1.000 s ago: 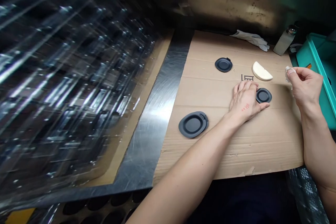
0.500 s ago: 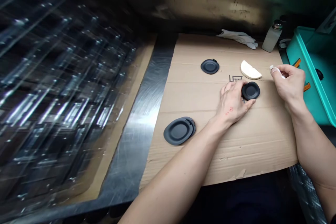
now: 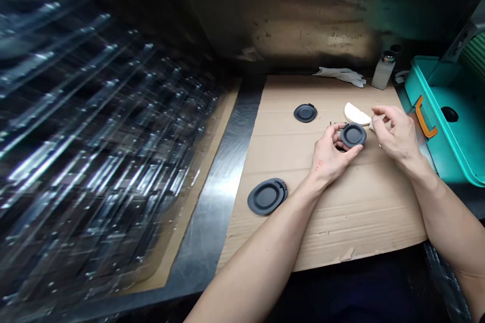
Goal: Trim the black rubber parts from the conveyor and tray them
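Note:
Between the thumb and fingers of my left hand (image 3: 333, 154) is a small black oval plastic cover (image 3: 353, 135), tilted up from the cardboard. Close to its right side, my right hand (image 3: 396, 133) pinches a small wad of white cloth (image 3: 372, 126), mostly hidden by the fingers. Behind both hands lies a cream half-round pad (image 3: 356, 114). Another black oval cover (image 3: 305, 112) rests flat farther back. Toward the front left, a larger black oval cover (image 3: 265, 197) overlaps a second one beneath it.
A cardboard sheet (image 3: 280, 151) covers the metal bench (image 3: 215, 212). White gloves (image 3: 341, 75) and a bottle with a metal cap (image 3: 383, 69) stand along the back. A teal bin (image 3: 447, 131) with an orange handle is at right. Clear plastic trays (image 3: 94, 151) fill the left, blurred.
My left hand has raised the small oval cover off the cardboard. My right hand has come leftward with the white cloth, close to the cover. The camera view has shifted slightly.

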A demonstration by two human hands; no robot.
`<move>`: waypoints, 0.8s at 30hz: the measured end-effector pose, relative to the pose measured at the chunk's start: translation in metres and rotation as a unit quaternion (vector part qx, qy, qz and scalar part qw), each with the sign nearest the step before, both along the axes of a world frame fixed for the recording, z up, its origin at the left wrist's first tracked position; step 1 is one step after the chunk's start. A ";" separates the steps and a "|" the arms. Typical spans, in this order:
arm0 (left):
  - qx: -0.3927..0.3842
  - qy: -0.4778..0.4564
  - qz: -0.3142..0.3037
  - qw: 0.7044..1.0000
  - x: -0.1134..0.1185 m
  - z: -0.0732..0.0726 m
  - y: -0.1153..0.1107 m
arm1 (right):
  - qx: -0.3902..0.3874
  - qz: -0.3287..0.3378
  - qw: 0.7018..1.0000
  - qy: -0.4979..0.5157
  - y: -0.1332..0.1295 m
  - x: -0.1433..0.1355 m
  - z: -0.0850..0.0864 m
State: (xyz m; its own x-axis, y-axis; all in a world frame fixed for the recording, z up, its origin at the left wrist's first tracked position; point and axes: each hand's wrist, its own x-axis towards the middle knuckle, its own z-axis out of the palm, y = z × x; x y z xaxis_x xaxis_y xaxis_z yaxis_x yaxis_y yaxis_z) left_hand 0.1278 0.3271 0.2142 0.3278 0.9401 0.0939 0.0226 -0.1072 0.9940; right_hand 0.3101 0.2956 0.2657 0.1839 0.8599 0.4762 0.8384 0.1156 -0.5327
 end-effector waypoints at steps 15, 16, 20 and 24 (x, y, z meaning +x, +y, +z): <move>0.026 -0.083 -0.022 0.996 0.002 -0.003 0.004 | -0.093 0.097 0.966 0.220 -0.005 -0.018 0.003; 0.029 -0.083 -0.022 0.996 0.002 -0.001 0.004 | -0.098 0.092 0.962 0.238 -0.005 -0.018 0.004; 0.042 -0.083 -0.022 0.995 0.001 0.003 0.001 | -0.133 0.058 0.945 0.292 -0.004 -0.020 0.007; 0.014 -0.086 -0.016 0.996 0.002 0.004 0.000 | -0.162 0.053 0.935 0.311 -0.003 -0.019 0.007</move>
